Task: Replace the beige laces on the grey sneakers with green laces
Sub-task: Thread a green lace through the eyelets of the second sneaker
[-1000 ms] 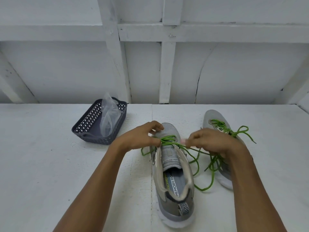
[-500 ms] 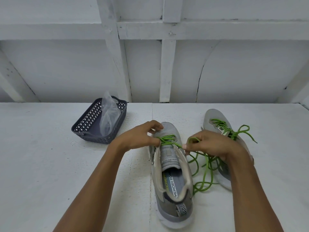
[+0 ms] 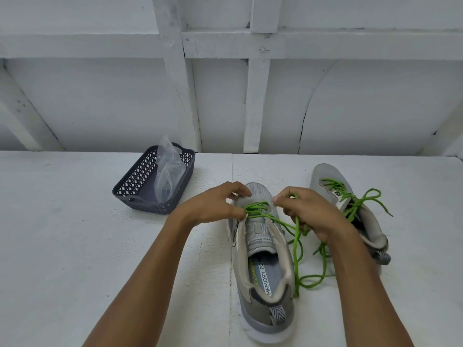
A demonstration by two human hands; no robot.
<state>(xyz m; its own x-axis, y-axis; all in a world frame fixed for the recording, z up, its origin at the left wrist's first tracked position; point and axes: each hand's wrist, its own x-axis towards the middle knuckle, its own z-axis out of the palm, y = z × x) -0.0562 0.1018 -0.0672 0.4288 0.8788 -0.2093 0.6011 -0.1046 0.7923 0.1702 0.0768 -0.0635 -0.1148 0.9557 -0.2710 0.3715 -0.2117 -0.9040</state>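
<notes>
Two grey sneakers stand on the white table, toes pointing away from me. The near sneaker (image 3: 260, 249) has a green lace (image 3: 297, 249) threaded only through its front eyelets, and the long free end trails in loops to its right. My left hand (image 3: 213, 206) pinches the lace at the shoe's left eyelets. My right hand (image 3: 308, 211) pinches the lace's free end above the shoe's right side. The far sneaker (image 3: 333, 186), at the right, is laced in green with a loose bow, partly hidden behind my right wrist.
A dark perforated basket (image 3: 140, 186) holding a clear plastic bag (image 3: 167, 176) stands at the back left of the table. A white panelled wall rises right behind the table.
My right hand has moved up and left with the lace end, toward the toe of the near sneaker; the loose loops shifted with it. My left hand has stayed at the left eyelets.
</notes>
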